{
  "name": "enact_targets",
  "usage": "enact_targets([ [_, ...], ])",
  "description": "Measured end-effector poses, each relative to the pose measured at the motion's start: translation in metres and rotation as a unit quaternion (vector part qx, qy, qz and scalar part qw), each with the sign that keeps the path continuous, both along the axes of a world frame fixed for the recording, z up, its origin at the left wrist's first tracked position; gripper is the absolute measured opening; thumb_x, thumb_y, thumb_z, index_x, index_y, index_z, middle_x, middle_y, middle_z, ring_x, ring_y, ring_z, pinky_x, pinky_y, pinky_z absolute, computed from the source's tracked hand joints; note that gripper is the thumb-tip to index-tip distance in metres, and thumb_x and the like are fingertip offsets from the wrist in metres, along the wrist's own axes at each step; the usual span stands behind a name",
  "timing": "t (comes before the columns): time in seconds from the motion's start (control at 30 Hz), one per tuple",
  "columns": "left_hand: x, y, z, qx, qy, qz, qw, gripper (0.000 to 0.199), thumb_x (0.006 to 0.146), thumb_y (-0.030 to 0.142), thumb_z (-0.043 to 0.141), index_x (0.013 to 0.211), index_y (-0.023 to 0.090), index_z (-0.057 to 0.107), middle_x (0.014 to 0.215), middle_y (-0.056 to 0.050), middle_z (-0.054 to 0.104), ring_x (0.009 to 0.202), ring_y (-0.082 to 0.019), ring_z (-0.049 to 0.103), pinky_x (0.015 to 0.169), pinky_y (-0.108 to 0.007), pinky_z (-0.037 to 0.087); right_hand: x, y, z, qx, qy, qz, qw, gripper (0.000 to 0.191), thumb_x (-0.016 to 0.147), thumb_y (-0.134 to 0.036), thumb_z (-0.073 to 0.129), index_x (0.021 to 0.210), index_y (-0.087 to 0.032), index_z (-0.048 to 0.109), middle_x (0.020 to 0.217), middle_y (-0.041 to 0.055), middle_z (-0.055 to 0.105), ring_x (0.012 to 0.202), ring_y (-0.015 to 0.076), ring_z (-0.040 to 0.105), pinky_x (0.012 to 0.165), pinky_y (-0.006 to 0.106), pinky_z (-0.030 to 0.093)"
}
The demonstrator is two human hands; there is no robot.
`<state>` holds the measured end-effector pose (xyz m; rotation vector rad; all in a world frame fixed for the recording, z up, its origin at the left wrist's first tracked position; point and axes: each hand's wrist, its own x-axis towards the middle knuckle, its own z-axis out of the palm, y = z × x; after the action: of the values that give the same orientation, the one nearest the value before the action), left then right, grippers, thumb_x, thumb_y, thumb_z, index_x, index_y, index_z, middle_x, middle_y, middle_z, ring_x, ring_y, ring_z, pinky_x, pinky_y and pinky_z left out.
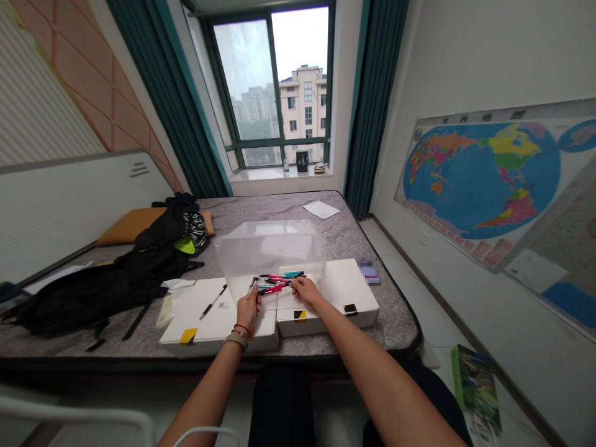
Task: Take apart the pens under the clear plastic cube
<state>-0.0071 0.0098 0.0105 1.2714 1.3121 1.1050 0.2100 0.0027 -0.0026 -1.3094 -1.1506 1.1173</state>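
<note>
Several pens (278, 280) in red, black and teal lie in a loose pile across two white boxes, at the near edge of a clear plastic box (270, 251). At the left end of the pile my left hand (248, 308) is closed, with what looks like a pen tip showing above its fingers. My right hand (305, 292) pinches at the right end of the pile, its fingertips on the end of a pen. A single black and white pen (213, 303) rests apart on the left white box (195, 313). The right white box (351, 285) extends under my right hand.
The boxes stand at the near edge of a grey mattress (261, 208). A black backpack (88, 301) and a tan cushion (133, 226) lie left. A white sheet of paper (321, 209) is near the window. A green printed bag (477, 388) stands on the floor at right.
</note>
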Motion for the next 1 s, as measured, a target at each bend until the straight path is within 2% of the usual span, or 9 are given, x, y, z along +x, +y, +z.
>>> enact_targets([
  [0.13,0.0,0.002,-0.002,-0.014,-0.023,0.008,1.0,0.053,0.079,0.066,0.048,0.055,0.019,0.052,0.041,0.003,0.042,0.035,-0.009,0.037,0.036,-0.021,0.029,-0.001,-0.003,0.007,0.001,0.055,-0.021,0.998,0.016,0.077,-0.031,0.062,0.08,-0.017,0.055,0.059,-0.0025,0.06,0.047,0.0091,0.053,0.048,0.021,0.043],
  [0.37,0.002,0.0,0.001,0.012,-0.101,0.014,0.995,0.054,0.074,0.067,0.056,0.069,0.014,0.06,0.051,0.003,0.051,0.037,-0.005,0.039,0.036,-0.018,0.028,-0.002,0.001,0.006,-0.003,0.092,-0.082,0.992,0.015,0.072,-0.025,0.064,0.083,-0.016,0.058,0.064,0.0024,0.067,0.056,0.0133,0.063,0.053,0.024,0.051],
  [0.47,0.003,-0.002,0.003,0.011,-0.105,0.014,0.994,0.055,0.072,0.067,0.058,0.074,0.012,0.062,0.055,0.003,0.053,0.038,-0.004,0.039,0.035,-0.017,0.028,-0.001,0.002,0.003,0.002,0.128,-0.077,0.989,0.025,0.07,-0.021,0.065,0.094,-0.017,0.059,0.089,0.0073,0.072,0.068,0.0152,0.068,0.057,0.025,0.054],
  [0.57,0.002,-0.003,0.005,0.012,-0.101,0.011,0.995,0.054,0.072,0.065,0.059,0.076,0.012,0.063,0.057,0.003,0.055,0.04,-0.004,0.039,0.036,-0.017,0.029,-0.001,0.002,0.002,0.006,0.164,-0.08,0.983,0.04,0.068,-0.017,0.064,0.107,-0.019,0.056,0.11,0.0091,0.068,0.075,0.0154,0.069,0.059,0.025,0.055],
  [0.63,0.002,-0.004,0.005,0.016,-0.094,0.007,0.995,0.052,0.072,0.064,0.06,0.077,0.012,0.063,0.059,0.002,0.056,0.04,-0.005,0.04,0.036,-0.017,0.029,-0.001,0.002,0.002,0.007,0.157,-0.082,0.984,0.038,0.069,-0.018,0.064,0.106,-0.018,0.056,0.103,0.0088,0.07,0.071,0.0152,0.069,0.058,0.025,0.055],
  [0.73,0.002,-0.005,0.005,0.03,-0.069,-0.002,0.997,0.051,0.072,0.064,0.06,0.072,0.013,0.062,0.055,0.003,0.055,0.039,-0.005,0.039,0.036,-0.018,0.03,-0.001,0.002,0.001,0.001,0.111,-0.083,0.99,0.024,0.072,-0.025,0.063,0.094,-0.016,0.059,0.075,0.0052,0.071,0.057,0.0132,0.065,0.053,0.024,0.052],
  [0.8,0.003,-0.007,0.006,0.046,-0.043,-0.021,0.998,0.05,0.071,0.064,0.06,0.07,0.014,0.062,0.053,0.003,0.054,0.039,-0.006,0.039,0.037,-0.019,0.031,-0.002,0.001,0.001,0.002,0.072,-0.08,0.994,0.02,0.075,-0.033,0.062,0.085,-0.015,0.06,0.065,0.0027,0.067,0.05,0.0115,0.06,0.05,0.023,0.05],
  [0.9,0.005,-0.009,0.007,0.063,-0.01,-0.063,0.996,0.049,0.07,0.062,0.062,0.08,0.015,0.067,0.058,0.001,0.059,0.04,-0.007,0.042,0.038,-0.021,0.031,-0.004,-0.002,0.002,0.024,0.01,-0.057,0.998,0.03,0.079,-0.044,0.059,0.084,-0.015,0.063,0.063,0.0021,0.065,0.049,0.0107,0.057,0.048,0.022,0.046],
  [1.0,0.007,-0.01,0.008,0.065,0.002,-0.096,0.993,0.05,0.07,0.058,0.064,0.095,0.015,0.069,0.061,0.0,0.062,0.04,-0.009,0.044,0.04,-0.022,0.032,-0.005,-0.004,0.002,0.036,-0.045,-0.035,0.998,0.033,0.081,-0.047,0.058,0.088,-0.016,0.066,0.063,0.0023,0.065,0.049,0.0112,0.056,0.047,0.021,0.044],
])
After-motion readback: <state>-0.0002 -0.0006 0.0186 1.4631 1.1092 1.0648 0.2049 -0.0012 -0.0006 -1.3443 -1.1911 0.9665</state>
